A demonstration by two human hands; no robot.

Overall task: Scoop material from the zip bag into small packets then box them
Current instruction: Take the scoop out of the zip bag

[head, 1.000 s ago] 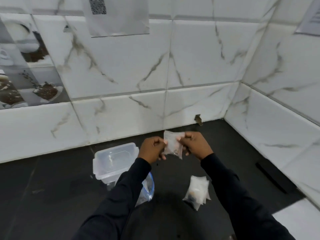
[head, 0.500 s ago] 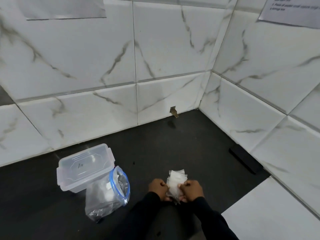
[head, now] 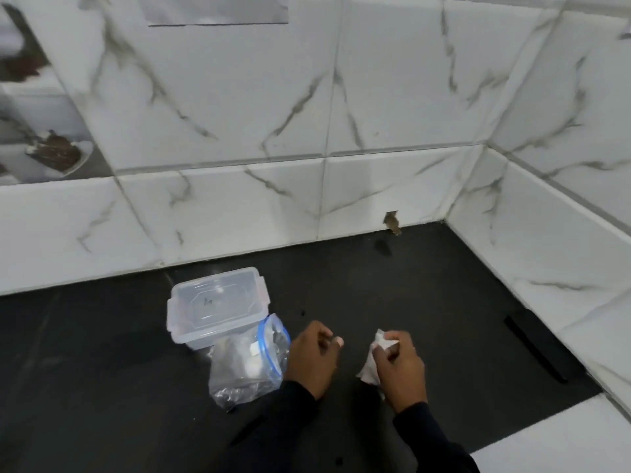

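A clear zip bag (head: 246,365) with a blue zip rim stands open on the dark counter, with pale material inside. Behind it sits a clear plastic box (head: 215,305) with its lid on. My right hand (head: 399,365) grips a bunch of small white packets (head: 370,368), which rests low over the counter. My left hand (head: 312,356) hovers just right of the zip bag, its fingers curled, with nothing seen in it. No scoop is visible.
White marble-tiled walls close the counter (head: 102,370) at the back and on the right. A small broken hole (head: 392,222) sits at the foot of the back wall. A black slot (head: 532,348) lies along the right wall.
Both hands came down from chest height to the counter. My left hand has let go of the packets and moved left toward the zip bag; my right hand keeps them.
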